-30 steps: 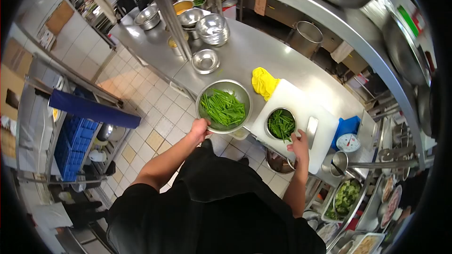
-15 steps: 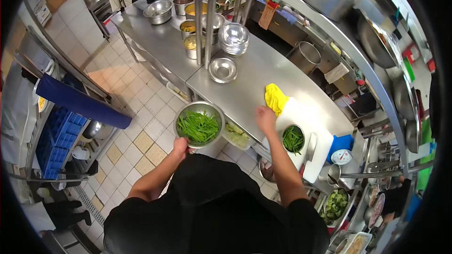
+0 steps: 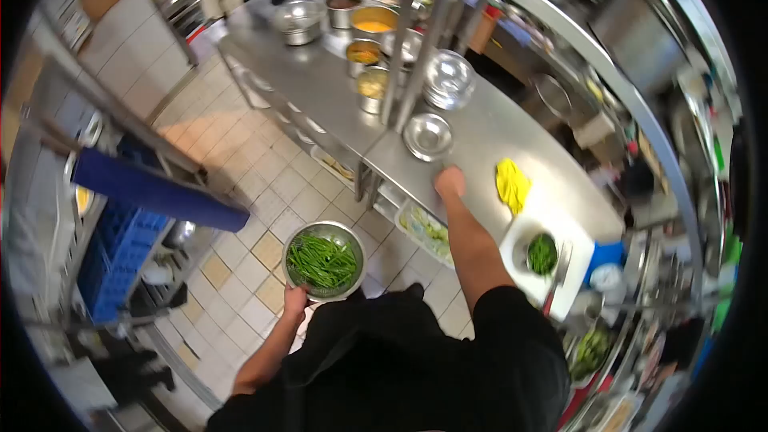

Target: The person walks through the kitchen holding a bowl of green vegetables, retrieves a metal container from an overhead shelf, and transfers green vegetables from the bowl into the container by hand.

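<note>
My left hand (image 3: 295,299) grips the near-left rim of a steel bowl (image 3: 358,250) and holds it out over the floor. Cut green stalks (image 3: 322,262), possibly beans or chives, fill the bowl. Over the front part of the steel table (image 3: 480,140), my right hand (image 3: 450,182) is closed with its fingers curled. Whether anything is inside it is hidden. Just beyond that hand stands a shallow metal bowl (image 3: 428,137). To its right lies a yellow cloth (image 3: 511,185). A round container of chopped greens (image 3: 542,254) and a knife (image 3: 563,263) rest on a white cutting board (image 3: 578,282).
Pots of food (image 3: 374,22) and stacked metal bowls (image 3: 449,80) stand farther along the table, beside upright posts (image 3: 422,48). A tub (image 3: 425,230) sits below the table edge. Blue crates (image 3: 120,268) and a dark blue padded bar (image 3: 160,190) are at left.
The view has shifted, so the table and its things appear farther right. My right hand is now farther from the yellow cloth, nearer the shallow bowl. My left hand still carries the bowl.
</note>
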`<state>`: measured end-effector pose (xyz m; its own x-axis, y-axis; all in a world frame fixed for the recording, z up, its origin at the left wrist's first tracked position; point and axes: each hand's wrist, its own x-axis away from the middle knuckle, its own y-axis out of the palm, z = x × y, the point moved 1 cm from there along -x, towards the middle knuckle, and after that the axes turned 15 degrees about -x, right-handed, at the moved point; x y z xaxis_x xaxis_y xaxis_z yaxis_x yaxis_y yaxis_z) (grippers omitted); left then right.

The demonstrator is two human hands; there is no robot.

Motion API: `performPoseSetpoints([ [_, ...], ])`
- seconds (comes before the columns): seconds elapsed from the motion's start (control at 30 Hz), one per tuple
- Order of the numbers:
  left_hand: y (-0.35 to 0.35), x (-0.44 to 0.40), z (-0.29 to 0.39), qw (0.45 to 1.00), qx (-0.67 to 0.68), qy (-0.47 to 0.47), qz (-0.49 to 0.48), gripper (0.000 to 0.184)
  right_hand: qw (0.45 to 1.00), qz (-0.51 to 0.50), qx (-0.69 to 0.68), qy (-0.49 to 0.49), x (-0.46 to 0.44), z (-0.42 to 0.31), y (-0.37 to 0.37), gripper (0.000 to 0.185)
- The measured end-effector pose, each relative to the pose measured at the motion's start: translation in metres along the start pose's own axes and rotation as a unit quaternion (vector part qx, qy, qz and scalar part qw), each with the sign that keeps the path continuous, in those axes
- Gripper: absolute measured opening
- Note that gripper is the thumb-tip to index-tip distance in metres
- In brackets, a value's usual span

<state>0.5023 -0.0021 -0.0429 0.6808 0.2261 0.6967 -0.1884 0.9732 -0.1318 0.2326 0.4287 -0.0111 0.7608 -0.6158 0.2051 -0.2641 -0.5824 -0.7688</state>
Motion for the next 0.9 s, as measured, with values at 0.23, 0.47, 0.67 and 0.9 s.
performPoseSetpoints([
  [0.23, 0.029, -0.010, 0.031, 0.999, 0.017, 0.016, -0.031, 0.041, 0.979, 0.035, -0.165, -0.112, 0.086, 0.048, -0.109, 0.017],
  [0.47, 0.104, -0.026, 0.067, 0.989, -0.068, 0.026, -0.129, 0.053, 0.989, 0.134, -0.047, -0.048, 0.139, 0.177, -0.301, 0.015],
  [0.67, 0.186, -0.014, 0.084, 0.975, -0.093, 0.027, -0.200, 0.038, 0.991, 0.118, -0.060, -0.005, 0.145, 0.254, -0.351, 0.023],
  [0.9, 0.242, 0.049, 0.085, 0.979, -0.129, 0.040, -0.155, 0.027, 0.958, -0.083, -0.216, 0.172, 0.146, 0.310, -0.341, 0.041],
])
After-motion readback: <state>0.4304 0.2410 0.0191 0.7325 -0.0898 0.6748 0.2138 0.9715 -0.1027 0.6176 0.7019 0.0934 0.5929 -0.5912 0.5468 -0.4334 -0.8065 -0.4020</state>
